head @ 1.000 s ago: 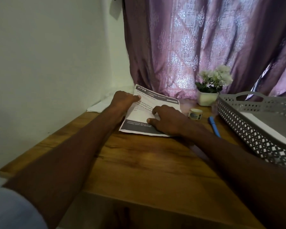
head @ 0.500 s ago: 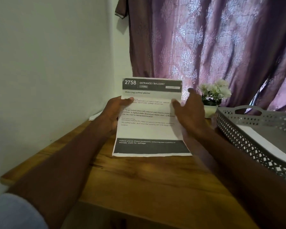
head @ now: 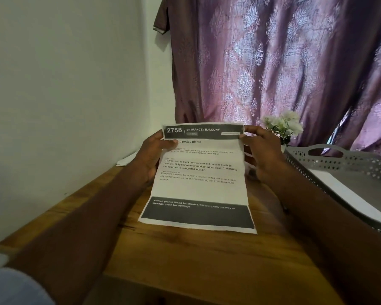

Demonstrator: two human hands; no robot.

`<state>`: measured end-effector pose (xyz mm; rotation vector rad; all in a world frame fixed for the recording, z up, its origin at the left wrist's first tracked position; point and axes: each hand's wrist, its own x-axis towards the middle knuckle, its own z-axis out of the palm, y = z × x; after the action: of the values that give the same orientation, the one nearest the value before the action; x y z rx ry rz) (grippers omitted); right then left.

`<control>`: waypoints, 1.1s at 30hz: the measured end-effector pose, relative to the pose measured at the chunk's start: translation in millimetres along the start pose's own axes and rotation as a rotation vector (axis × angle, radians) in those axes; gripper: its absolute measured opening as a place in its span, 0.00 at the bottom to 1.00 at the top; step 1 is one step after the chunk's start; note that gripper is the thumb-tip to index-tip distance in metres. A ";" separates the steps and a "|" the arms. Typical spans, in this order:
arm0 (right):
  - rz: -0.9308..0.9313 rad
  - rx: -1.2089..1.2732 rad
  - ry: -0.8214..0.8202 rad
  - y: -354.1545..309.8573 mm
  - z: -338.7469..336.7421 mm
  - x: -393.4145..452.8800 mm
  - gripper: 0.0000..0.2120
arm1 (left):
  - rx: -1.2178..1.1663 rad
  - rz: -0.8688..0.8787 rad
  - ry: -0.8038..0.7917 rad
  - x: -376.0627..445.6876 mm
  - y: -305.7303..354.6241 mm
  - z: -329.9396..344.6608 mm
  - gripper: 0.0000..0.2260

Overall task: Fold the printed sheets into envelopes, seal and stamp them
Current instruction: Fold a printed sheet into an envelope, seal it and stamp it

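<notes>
The printed sheet (head: 199, 172) is held up over the middle of the wooden table (head: 185, 256), its printed face toward the camera and its bottom edge at or just above the wood — which of the two is hard to say from this angle. The left hand (head: 151, 158) pinches the sheet's upper left corner, thumb across the front just below the dark header band, the other fingers behind the paper. The right hand (head: 262, 154) pinches the upper right corner, thumb and forefinger closed on the edge of that band. The header reads "2758 ENTRANCE / BALCONY".

Toward the table's right edge stands a grey perforated tray (head: 339, 164) with something white lying in it. At the far edge, by the purple curtain (head: 273, 62), sits a small pot of white flowers (head: 283, 126) — partly hidden by the right hand. White paper (head: 127, 160) lies at the far left corner against the wall.
</notes>
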<state>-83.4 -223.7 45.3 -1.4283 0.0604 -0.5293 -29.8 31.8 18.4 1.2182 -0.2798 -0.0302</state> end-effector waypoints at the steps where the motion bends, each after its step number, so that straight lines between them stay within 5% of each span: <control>1: 0.026 0.026 -0.016 0.0 -0.7 0.8 0.11 | -0.008 -0.002 0.006 0.2 0.1 -1.6 0.18; 14: 0.212 0.017 -0.111 4.5 -0.8 3.2 0.09 | -0.040 -0.110 0.297 5.6 0.2 -8.2 0.09; 17: 0.239 0.006 -0.140 7.2 1.2 2.8 0.05 | -0.087 -0.122 0.281 2.5 1.0 -8.5 0.13; 23: 0.259 0.081 -0.136 3.7 -1.8 6.4 0.17 | -0.168 -0.080 0.232 4.5 1.2 -10.5 0.15; 29: 0.226 0.143 -0.020 6.3 -5.0 14.2 0.17 | 0.000 -0.156 0.049 4.4 -4.3 -1.8 0.17; 33: 0.187 0.169 0.007 5.3 -5.2 16.5 0.15 | 0.113 -0.138 0.087 5.6 -10.1 -2.7 0.12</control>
<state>-69.0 -234.6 44.0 -1.2413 0.1503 -0.3761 -22.5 29.8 9.3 1.3461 -0.1221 -0.0816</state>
